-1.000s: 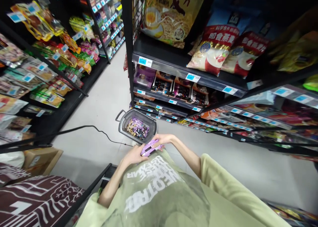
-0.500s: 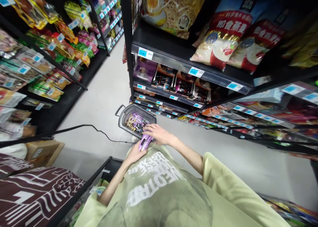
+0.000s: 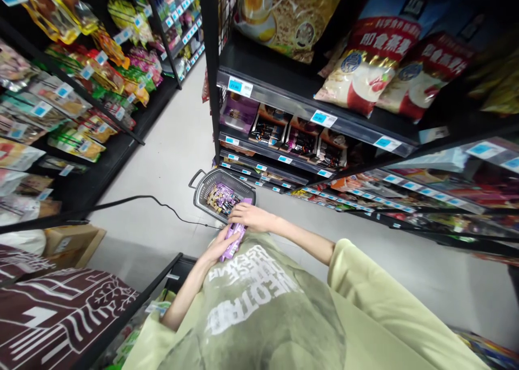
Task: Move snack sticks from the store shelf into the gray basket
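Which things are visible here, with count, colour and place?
basket: one, grey, floor
packets: many, purple, gold, dark, in basket
held packaging: count unclear, purple, at hands
large bags: several, gold or red, upper shelf
boxes: several, purple or brown, lower shelf
price labels: many, white and blue, shelf edges
snack bags: many, multicoloured, left shelves
carton: one, brown, lower left
printed fabric: count unclear, maroon, bottom left
shirt: one, green, bottom centre
left hand, right hand: two, bare, on packaging
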Motion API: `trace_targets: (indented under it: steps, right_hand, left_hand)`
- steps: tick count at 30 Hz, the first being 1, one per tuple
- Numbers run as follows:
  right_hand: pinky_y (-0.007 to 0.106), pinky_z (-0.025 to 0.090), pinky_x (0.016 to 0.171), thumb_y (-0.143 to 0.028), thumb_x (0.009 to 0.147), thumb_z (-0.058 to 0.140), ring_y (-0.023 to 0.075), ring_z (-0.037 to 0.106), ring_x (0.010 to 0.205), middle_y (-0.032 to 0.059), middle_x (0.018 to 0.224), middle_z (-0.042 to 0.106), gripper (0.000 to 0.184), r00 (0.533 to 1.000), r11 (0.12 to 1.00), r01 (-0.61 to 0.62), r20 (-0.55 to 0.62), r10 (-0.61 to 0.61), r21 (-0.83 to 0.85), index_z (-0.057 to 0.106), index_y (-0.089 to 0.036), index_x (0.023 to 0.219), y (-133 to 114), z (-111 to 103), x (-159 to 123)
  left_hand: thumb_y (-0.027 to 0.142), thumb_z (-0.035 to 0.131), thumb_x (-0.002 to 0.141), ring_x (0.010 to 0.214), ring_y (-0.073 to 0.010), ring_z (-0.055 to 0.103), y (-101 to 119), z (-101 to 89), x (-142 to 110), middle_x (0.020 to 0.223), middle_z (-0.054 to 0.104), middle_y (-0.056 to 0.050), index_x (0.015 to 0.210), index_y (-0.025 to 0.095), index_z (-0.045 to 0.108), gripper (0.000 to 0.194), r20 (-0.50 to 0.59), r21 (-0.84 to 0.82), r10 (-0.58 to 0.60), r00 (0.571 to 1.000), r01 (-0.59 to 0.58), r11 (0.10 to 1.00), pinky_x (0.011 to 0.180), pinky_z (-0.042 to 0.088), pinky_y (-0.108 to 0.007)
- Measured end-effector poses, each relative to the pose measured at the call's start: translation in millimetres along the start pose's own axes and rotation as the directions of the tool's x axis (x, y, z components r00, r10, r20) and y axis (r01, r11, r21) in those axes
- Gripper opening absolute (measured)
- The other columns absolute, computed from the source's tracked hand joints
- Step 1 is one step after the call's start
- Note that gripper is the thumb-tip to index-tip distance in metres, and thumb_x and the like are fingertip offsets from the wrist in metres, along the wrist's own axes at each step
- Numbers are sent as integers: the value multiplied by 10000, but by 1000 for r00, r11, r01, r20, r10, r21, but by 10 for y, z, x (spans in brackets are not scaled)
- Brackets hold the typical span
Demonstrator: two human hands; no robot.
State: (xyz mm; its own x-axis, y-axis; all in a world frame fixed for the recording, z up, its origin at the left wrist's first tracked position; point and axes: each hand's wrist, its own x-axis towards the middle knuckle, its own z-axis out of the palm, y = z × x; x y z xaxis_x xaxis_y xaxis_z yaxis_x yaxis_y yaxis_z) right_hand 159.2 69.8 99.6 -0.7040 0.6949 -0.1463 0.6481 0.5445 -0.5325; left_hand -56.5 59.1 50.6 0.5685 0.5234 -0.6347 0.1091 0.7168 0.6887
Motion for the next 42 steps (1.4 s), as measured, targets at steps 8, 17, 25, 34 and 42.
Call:
trace_targets:
  steps: [8, 17, 25, 34, 42]
  right_hand:
    - [496, 420, 1097, -375, 856, 693, 290, 480, 1348, 154, 1509, 466, 750, 701, 533, -71, -337, 628, 843, 349, -240, 1507, -28, 124, -143]
    - [323, 539, 837, -500, 751, 802, 180, 671, 808, 18, 926, 735, 461, 686, 59, 115, -123, 718, 992, 699, -192, 1077, -216, 487, 13]
    - [260, 474, 620, -598, 729, 779, 145, 588, 633, -7, 719, 686, 471, 629, -83, 98, 3, 777, 992, 724, -169, 915, -243, 648, -54]
    - [336, 504, 836, -501, 696, 832, 217, 666, 867, 25, 879, 753, 400, 611, -20, 130, -65, 789, 991, 764, -191, 940, -273, 678, -77]
    - [326, 543, 765, -500, 686, 837, 212, 708, 798, 37, 912, 768, 472, 591, -155, 161, 31, 806, 975, 730, -189, 1025, -274, 734, -156]
  left_hand:
    - [467, 751, 798, 502, -123, 600, 16, 26, 21, 769, 676, -20, 1066, 166, 570, 441, 68, -267, 39, 997, -19, 963, 439, 454, -231]
    - [458, 763, 805, 629, -166, 695, -38, 174, 68, 893, 725, -29, 1275, 193, 542, 583, 29, -161, 71, 997, -66, 985, 625, 595, -314]
    - [510, 717, 822, 833, -283, 749, 6, 178, 17, 991, 772, -144, 1217, 86, 651, 583, 18, -277, -35, 999, 39, 960, 814, 592, -427]
    - [441, 809, 757, 923, -272, 738, -38, 138, 58, 1012, 777, -127, 1169, 105, 675, 548, -54, -297, -82, 995, 62, 953, 906, 569, -413]
    - [464, 813, 749, 654, -188, 704, 8, 186, 9, 823, 758, -81, 1051, 109, 664, 489, -35, -314, -61, 998, 47, 948, 671, 600, -321]
